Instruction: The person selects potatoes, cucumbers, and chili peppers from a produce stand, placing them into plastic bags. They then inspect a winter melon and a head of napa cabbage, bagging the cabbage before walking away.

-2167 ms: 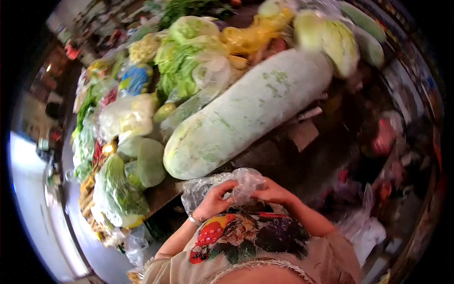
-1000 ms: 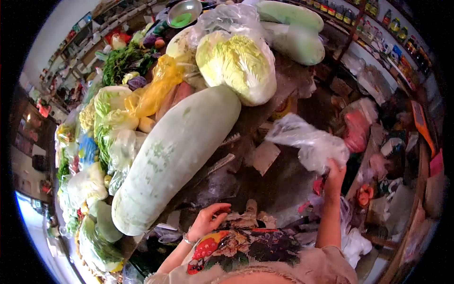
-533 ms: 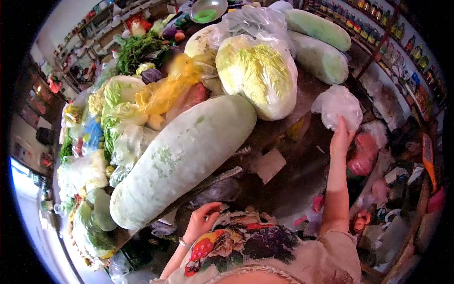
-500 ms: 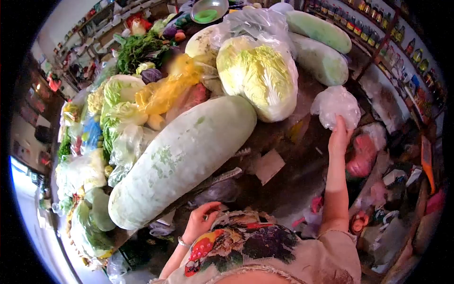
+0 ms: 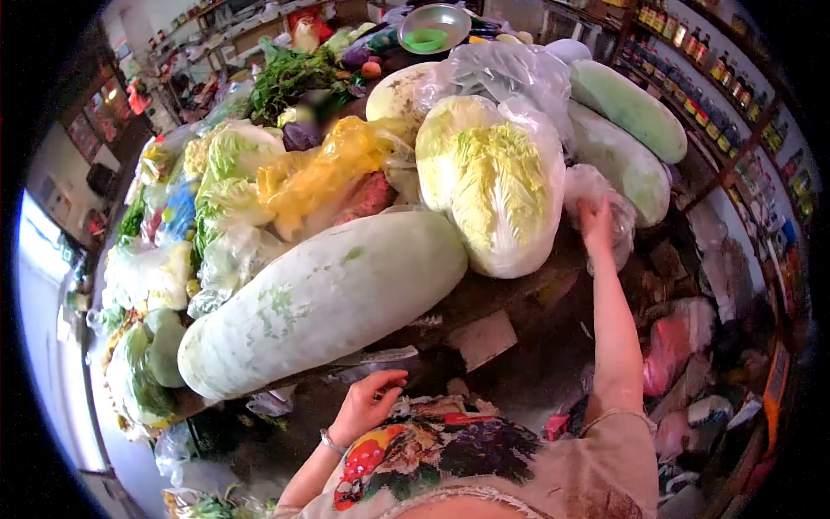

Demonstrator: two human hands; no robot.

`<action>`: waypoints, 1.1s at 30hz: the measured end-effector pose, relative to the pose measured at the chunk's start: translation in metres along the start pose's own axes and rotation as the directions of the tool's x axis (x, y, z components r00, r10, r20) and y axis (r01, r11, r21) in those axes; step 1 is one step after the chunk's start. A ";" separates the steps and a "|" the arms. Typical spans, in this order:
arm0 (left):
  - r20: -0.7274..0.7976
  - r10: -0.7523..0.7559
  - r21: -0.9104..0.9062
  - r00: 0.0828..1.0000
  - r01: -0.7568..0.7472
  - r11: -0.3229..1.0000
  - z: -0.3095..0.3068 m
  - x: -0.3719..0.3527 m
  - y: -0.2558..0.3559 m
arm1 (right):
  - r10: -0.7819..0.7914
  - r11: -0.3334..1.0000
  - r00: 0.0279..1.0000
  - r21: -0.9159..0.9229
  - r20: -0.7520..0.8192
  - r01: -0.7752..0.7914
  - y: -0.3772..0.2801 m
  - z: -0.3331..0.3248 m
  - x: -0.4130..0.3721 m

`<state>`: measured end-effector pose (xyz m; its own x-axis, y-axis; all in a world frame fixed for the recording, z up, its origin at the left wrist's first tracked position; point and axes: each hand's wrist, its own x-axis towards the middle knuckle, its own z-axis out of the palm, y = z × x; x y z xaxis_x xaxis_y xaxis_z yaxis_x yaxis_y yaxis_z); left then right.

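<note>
My right hand [image 5: 596, 223] is closed on a crumpled clear plastic bag [image 5: 621, 216], just right of a large napa cabbage [image 5: 497, 186] wrapped in plastic. Part of the bag is hidden behind the fingers. My left hand [image 5: 370, 405], with a bracelet at the wrist, hovers near my shirt with its fingers curled; whether anything is between them cannot be made out. In front of that hand lies a big pale winter melon [image 5: 324, 298]. Two more long melons [image 5: 627, 108] rest beyond the bag.
Leafy greens [image 5: 298, 82], a yellow bag [image 5: 324, 177] and bagged vegetables cover the left side. A metal bowl [image 5: 435, 28] sits at the back. Bottles on shelves [image 5: 692, 43] line the right. A cardboard piece [image 5: 484, 339] lies near the table's front edge.
My right hand has moved forward and left with the plastic bag, from open space to beside the cabbage and the far melons. The view has shifted; my left hand stays near my shirt.
</note>
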<state>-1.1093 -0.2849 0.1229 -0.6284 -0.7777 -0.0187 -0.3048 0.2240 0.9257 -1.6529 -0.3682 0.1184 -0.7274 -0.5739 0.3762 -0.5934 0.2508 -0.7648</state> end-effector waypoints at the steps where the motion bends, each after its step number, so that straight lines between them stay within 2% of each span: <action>1: -0.012 -0.009 -0.004 1.000 0.009 1.000 0.013 0.005 0.003 | -0.014 0.997 0.993 -0.079 0.115 0.023 -0.008 0.000 0.006; 3: -0.037 -0.020 -0.060 0.999 0.018 0.998 0.040 0.015 0.008 | -0.015 0.995 0.989 -0.098 0.146 0.030 0.009 0.015 0.030; 6: 0.011 -0.022 -0.058 1.000 0.023 0.998 0.069 0.025 0.012 | -0.243 0.969 0.960 0.085 0.139 0.233 0.045 0.062 0.074; 7: -0.011 -0.036 -0.059 0.999 0.035 0.998 0.076 0.025 0.015 | -0.254 0.966 0.954 0.098 0.159 0.241 0.067 0.086 0.100; 8: -0.027 -0.037 -0.038 0.999 0.036 0.999 0.082 0.026 0.019 | -0.279 0.940 0.938 0.256 0.204 0.224 0.085 0.108 0.126; 9: -0.041 -0.037 -0.016 0.998 0.036 0.999 0.087 0.026 0.023 | -0.307 0.894 0.920 0.406 0.243 0.191 0.066 0.112 0.128; 10: -0.062 -0.047 -0.017 0.997 0.046 0.999 0.092 0.025 0.028 | -0.142 0.972 0.949 0.219 0.281 0.081 0.048 0.109 0.134; 11: -0.089 -0.057 -0.008 0.994 0.057 0.998 0.095 0.025 0.034 | -0.155 0.969 0.943 0.230 0.293 0.088 0.033 0.105 0.142; 12: -0.114 -0.065 0.003 0.991 0.066 0.998 0.096 0.026 0.038 | -0.004 0.854 0.844 0.441 0.536 -0.276 0.021 0.105 0.151; 13: -0.130 -0.068 0.006 0.989 0.070 0.998 0.098 0.027 0.041 | 0.048 0.605 0.643 0.490 0.764 -0.628 0.011 0.106 0.158; 17: -0.156 -0.090 -0.004 0.984 0.090 0.996 0.105 0.027 0.043 | -0.065 0.521 0.676 0.602 0.734 -0.605 -0.003 0.090 0.146; 18: -0.158 -0.077 0.001 0.984 0.078 0.997 0.104 0.030 0.047 | -0.122 0.593 0.699 0.617 0.705 -0.518 -0.011 0.085 0.140; 19: -0.158 -0.095 -0.006 0.983 0.095 0.995 0.101 0.033 0.053 | -0.122 0.596 0.691 0.609 0.713 -0.523 -0.017 0.076 0.139; 21: -0.164 -0.082 0.024 0.983 0.087 0.996 0.092 0.043 0.065 | -0.223 0.838 0.720 0.506 0.657 -0.203 -0.021 0.062 0.143; 25: -0.197 0.041 0.061 0.980 -0.030 0.998 0.069 0.083 0.091 | -0.214 0.881 0.737 0.452 0.641 -0.137 -0.026 0.035 0.135; 26: -0.221 0.081 0.088 0.972 -0.062 0.994 0.062 0.095 0.103 | -0.176 0.748 0.691 0.552 0.701 -0.370 -0.040 0.021 0.126; 27: -0.241 0.121 0.114 0.963 -0.095 0.989 0.056 0.108 0.114 | -0.153 0.559 0.633 0.595 0.759 -0.578 -0.047 0.013 0.119; 28: -0.272 0.139 0.081 0.952 -0.121 0.989 0.052 0.122 0.122 | -0.123 0.485 0.662 0.627 0.739 -0.609 -0.045 0.013 0.115; 29: -0.303 0.157 0.049 0.940 -0.149 0.988 0.049 0.137 0.127 | -0.121 0.489 0.662 0.625 0.739 -0.608 -0.033 0.021 0.117; 30: -0.336 0.170 0.082 0.926 -0.152 0.985 0.045 0.153 0.130 | -0.183 0.745 0.701 0.562 0.690 -0.358 -0.009 0.037 0.122; 31: -0.367 0.184 0.114 0.912 -0.153 0.982 0.041 0.168 0.133 | -0.260 0.902 0.713 0.427 0.651 -0.061 0.018 0.055 0.127; 32: -0.359 0.185 0.109 0.915 -0.156 0.982 0.037 0.185 0.135 | -0.353 0.917 0.765 0.364 0.539 0.167 0.048 0.071 0.130; 33: -0.414 0.207 0.130 0.886 -0.167 0.977 0.035 0.202 0.136 | -0.344 0.920 0.772 0.355 0.534 0.165 0.042 0.066 0.128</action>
<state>-1.3030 -0.3910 0.2317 -0.3235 -0.8863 0.3315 -0.2855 0.4254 0.8588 -1.7478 -0.4821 0.1003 -0.1737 -0.9457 0.2746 -0.5434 -0.1405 -0.8276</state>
